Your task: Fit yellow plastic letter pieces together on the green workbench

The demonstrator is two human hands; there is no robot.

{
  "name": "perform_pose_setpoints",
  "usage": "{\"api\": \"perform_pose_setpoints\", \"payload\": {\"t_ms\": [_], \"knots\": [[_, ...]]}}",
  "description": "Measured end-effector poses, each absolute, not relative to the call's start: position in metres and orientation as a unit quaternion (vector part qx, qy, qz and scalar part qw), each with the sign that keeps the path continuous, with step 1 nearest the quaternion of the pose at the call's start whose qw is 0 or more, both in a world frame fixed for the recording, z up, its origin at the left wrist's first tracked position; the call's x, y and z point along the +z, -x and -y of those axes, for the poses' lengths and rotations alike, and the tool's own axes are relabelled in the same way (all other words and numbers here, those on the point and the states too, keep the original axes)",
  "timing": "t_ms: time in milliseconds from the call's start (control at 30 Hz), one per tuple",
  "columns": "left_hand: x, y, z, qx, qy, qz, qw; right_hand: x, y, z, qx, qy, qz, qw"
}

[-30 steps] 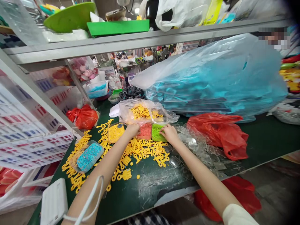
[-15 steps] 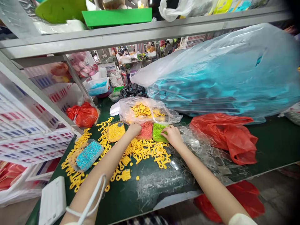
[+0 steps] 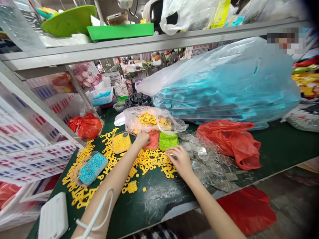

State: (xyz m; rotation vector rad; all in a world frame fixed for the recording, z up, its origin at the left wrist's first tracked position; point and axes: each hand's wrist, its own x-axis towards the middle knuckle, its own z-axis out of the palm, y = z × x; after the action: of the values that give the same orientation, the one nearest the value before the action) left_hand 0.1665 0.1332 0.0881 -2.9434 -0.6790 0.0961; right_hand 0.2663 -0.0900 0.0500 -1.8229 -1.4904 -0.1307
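My left hand (image 3: 143, 138) is closed at the left edge of the tray of red beads (image 3: 153, 139), its fingertips turned away so I cannot make out what they hold. My right hand (image 3: 179, 160) has its fingers apart, just below the tray of green beads (image 3: 168, 141) and over the right end of the loose yellow plastic pieces (image 3: 152, 159). Left of my left hand lies a tray of yellow beads (image 3: 121, 142) with a dark round piece on its corner. A clear box of blue beads (image 3: 92, 168) rests on yellow pieces farther left.
Behind the trays lies a clear bag of yellow pieces (image 3: 156, 119). Clear plastic pieces (image 3: 209, 159) and a red bag (image 3: 231, 139) lie to the right, below a large bag of blue pieces (image 3: 219, 89). A white power bank (image 3: 53, 215) sits front left. A shelf beam (image 3: 139, 44) crosses above.
My right hand has drawn back from the green bead tray toward me, onto the yellow pieces. My left hand stays by the red tray. The camera view has shifted slightly.
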Motion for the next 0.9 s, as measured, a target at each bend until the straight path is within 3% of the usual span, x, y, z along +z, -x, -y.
{"api": "perform_pose_setpoints", "payload": {"t_ms": [133, 433, 600, 733, 900], "knots": [[0.083, -0.169, -0.132, 0.013, 0.973, 0.227, 0.050, 0.022, -0.237, 0.132, -0.031, 0.663, 0.548, 0.509], [0.108, -0.142, -0.103, -0.103, 0.961, 0.253, -0.046, -0.004, -0.183, 0.171, 0.068, 0.646, 0.558, 0.516], [0.086, -0.057, -0.034, -0.318, 0.871, 0.316, -0.199, 0.004, -0.152, 0.145, 0.106, 0.621, 0.611, 0.479], [0.041, 0.012, 0.003, -0.330, 0.835, 0.371, -0.236, 0.010, -0.134, 0.114, 0.107, 0.620, 0.662, 0.407], [0.013, 0.048, 0.015, -0.305, 0.840, 0.403, -0.197, 0.008, -0.125, 0.083, 0.101, 0.622, 0.686, 0.363]]}}
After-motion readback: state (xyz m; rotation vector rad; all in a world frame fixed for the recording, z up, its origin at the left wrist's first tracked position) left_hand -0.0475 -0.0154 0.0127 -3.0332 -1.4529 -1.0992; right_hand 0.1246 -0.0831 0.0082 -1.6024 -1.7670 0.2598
